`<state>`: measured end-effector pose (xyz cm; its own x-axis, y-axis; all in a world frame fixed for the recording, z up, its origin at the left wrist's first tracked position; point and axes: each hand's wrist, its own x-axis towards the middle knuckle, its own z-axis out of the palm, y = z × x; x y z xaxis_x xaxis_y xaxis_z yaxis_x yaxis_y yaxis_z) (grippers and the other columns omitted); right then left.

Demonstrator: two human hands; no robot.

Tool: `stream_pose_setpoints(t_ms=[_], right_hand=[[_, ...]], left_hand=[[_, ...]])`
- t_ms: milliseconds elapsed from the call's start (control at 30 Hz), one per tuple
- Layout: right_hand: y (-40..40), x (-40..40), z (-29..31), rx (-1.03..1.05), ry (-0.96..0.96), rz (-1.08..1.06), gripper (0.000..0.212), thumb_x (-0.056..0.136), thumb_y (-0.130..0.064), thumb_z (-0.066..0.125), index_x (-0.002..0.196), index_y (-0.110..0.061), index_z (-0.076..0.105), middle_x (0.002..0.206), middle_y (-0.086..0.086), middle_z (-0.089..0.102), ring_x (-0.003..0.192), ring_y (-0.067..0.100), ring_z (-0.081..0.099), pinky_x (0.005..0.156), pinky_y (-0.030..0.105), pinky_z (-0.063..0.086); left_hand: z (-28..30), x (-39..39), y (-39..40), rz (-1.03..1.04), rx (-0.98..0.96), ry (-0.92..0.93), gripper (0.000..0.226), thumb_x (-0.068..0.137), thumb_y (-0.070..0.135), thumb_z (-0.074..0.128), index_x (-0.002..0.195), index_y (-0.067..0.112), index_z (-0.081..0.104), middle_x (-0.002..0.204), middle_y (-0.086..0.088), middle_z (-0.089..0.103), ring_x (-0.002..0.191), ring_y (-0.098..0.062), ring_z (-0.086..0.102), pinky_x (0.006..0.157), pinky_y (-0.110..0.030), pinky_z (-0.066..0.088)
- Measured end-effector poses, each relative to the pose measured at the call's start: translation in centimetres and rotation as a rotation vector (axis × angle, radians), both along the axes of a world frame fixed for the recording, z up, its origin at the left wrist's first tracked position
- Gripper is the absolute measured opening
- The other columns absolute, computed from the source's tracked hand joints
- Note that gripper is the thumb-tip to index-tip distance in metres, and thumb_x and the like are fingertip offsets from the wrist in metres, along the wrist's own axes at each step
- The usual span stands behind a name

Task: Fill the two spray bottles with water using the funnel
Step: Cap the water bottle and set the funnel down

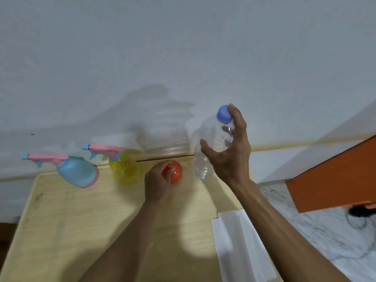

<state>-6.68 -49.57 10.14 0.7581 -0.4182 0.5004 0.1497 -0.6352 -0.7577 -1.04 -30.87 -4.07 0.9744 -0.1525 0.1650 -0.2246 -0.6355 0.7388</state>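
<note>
Pale wooden table (pixel 61 216), left hand (pixel 156 186) grip grasping orange funnel (pixel 175 171), right hand (pixel 230 153) grip grasping clear blue-capped bottle (pixel 205 151)

We log: pale matt wooden tabletop (pixel 81 220); clear glossy plastic water bottle (pixel 200 159) w/ blue cap; translucent yellow plastic spray bottle (pixel 124 167); glossy orange plastic funnel (pixel 176 173).

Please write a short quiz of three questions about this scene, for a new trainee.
1. True or false: both spray bottles have their pink trigger heads on.
2. Which hand touches the orange funnel? A) left B) right
3. What colour is the cap of the clear water bottle?

Key: 1 true, on the blue spray bottle and the yellow spray bottle. 2 A, the left hand. 3 blue; the right hand holds this bottle.
</note>
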Motion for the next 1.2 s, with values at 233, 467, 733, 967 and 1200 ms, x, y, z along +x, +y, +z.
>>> stream_pose_setpoints(t_ms=[233,467,733,967,1200], right_hand=[[-0.7,1.6,-1.1,0.029,0.034,0.004,0.098,0.075,-0.011,0.086,0.148,-0.039,0.027,0.143,-0.042,0.031,0.129,0.018,0.055,0.102,0.043,0.051],[-1.0,2.1,-1.0,0.025,0.053,0.036,0.102,0.076,-0.010,0.085,0.148,-0.045,0.021,0.143,-0.047,0.027,0.131,0.016,0.053,0.106,0.039,0.049],[-0.8,1.5,-1.1,-0.001,0.052,0.084,0.108,0.078,-0.018,0.087,0.156,-0.036,0.014,0.151,-0.047,0.011,0.143,0.001,0.036,0.112,0.015,0.034],[-0.4,-1.1,-0.3,0.078,0.123,0.037,0.125,0.071,-0.042,0.091,0.161,-0.024,0.007,0.162,-0.028,0.008,0.152,0.016,0.027,0.115,0.050,0.041],[1.5,-9.7,-1.0,0.177,0.278,-0.159,0.089,0.084,-0.034,0.083,0.156,-0.030,0.030,0.151,-0.005,0.045,0.123,0.007,0.052,0.101,0.032,0.047]], left_hand=[[-1.2,1.7,-1.5,-0.045,0.029,0.049,0.023,0.083,0.015,0.074,0.105,0.007,0.075,0.103,-0.011,0.076,0.093,-0.028,0.071,0.085,-0.017,0.041],[-2.1,1.9,-1.9,-0.006,0.015,0.131,0.028,0.087,0.015,0.074,0.113,0.007,0.073,0.110,-0.011,0.074,0.101,-0.026,0.069,0.091,-0.021,0.041],[-2.0,1.7,-1.3,-0.021,0.031,0.197,0.041,0.087,0.023,0.075,0.125,0.011,0.068,0.122,-0.009,0.070,0.113,-0.024,0.064,0.101,-0.028,0.044],[0.0,-0.6,0.8,-0.038,0.044,0.163,0.057,0.086,0.048,0.063,0.129,0.012,0.064,0.126,-0.008,0.069,0.115,-0.026,0.064,0.097,-0.035,0.050],[1.5,-6.7,4.1,-0.034,-0.024,0.174,0.048,0.089,0.027,0.073,0.133,0.014,0.061,0.134,-0.009,0.063,0.122,-0.025,0.059,0.099,-0.045,0.051]])
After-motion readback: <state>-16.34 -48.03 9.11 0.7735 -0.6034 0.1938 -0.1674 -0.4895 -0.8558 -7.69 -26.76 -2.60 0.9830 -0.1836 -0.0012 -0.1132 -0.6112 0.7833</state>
